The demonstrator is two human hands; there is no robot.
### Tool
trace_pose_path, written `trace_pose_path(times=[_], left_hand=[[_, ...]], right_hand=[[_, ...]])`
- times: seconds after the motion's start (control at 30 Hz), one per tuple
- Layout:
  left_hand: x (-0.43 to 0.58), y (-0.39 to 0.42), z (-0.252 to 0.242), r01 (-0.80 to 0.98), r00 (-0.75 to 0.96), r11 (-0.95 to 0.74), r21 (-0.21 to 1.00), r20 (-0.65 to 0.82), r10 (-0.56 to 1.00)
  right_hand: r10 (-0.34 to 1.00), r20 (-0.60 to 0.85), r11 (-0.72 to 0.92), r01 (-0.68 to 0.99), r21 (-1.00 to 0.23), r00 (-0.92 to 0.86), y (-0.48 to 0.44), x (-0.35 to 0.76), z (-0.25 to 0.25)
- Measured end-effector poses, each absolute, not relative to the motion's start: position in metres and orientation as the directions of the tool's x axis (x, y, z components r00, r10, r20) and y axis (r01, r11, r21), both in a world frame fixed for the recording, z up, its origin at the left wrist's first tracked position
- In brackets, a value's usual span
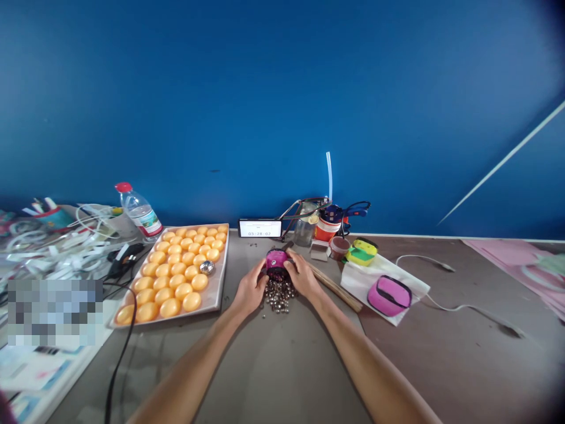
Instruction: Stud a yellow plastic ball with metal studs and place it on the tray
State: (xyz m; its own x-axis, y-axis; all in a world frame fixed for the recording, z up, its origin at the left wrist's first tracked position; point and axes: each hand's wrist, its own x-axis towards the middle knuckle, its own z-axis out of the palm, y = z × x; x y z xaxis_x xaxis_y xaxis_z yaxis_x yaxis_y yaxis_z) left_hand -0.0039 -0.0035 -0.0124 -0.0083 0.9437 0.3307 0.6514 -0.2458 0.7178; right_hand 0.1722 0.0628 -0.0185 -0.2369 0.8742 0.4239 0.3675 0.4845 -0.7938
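Note:
Between my two hands is a small magenta pouch (276, 261) with dark trim and a pale mark on its face. My left hand (251, 288) is closed on its left side. My right hand (302, 274) grips the right side, fingers over the upper edge. Directly below the pouch, on the grey table, lies a pile of small shiny dark and silvery bead-like pieces (279, 297). The pieces run up to the pouch's lower edge; whether some are inside it I cannot tell. A few loose ones lie off to the side.
Left stands a white tray (224, 259) of orange balls with one silver ball (206, 267). A phone (259, 228) leans at the wall. Rightward are thin sticks (338, 288), a jar (304, 229), a yellow-green pouch (362, 251), another magenta pouch (389, 295) and white cables (468, 307).

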Motion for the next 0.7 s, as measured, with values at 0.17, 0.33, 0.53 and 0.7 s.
trace_pose_path(times=[0.17,0.33,0.53,0.7], left_hand=[[-0.004,-0.003,-0.014,0.676,-0.015,-0.248,0.693,0.350,0.937],[-0.002,-0.003,-0.013,0.684,-0.005,-0.252,0.685,0.351,0.937],[-0.002,-0.003,-0.013,0.690,-0.031,-0.241,0.683,0.360,0.933],[-0.001,-0.001,-0.015,0.680,-0.035,-0.236,0.694,0.352,0.935]], right_hand=[[0.891,0.418,0.455,0.345,-0.821,-0.180,0.062,0.177,-0.015],[0.950,0.310,0.307,0.262,-0.915,-0.032,0.058,0.176,-0.016],[0.978,0.209,0.210,0.147,-0.967,-0.018,0.052,0.165,-0.024],[0.977,0.213,0.214,0.104,-0.971,-0.014,0.049,0.161,-0.025]])
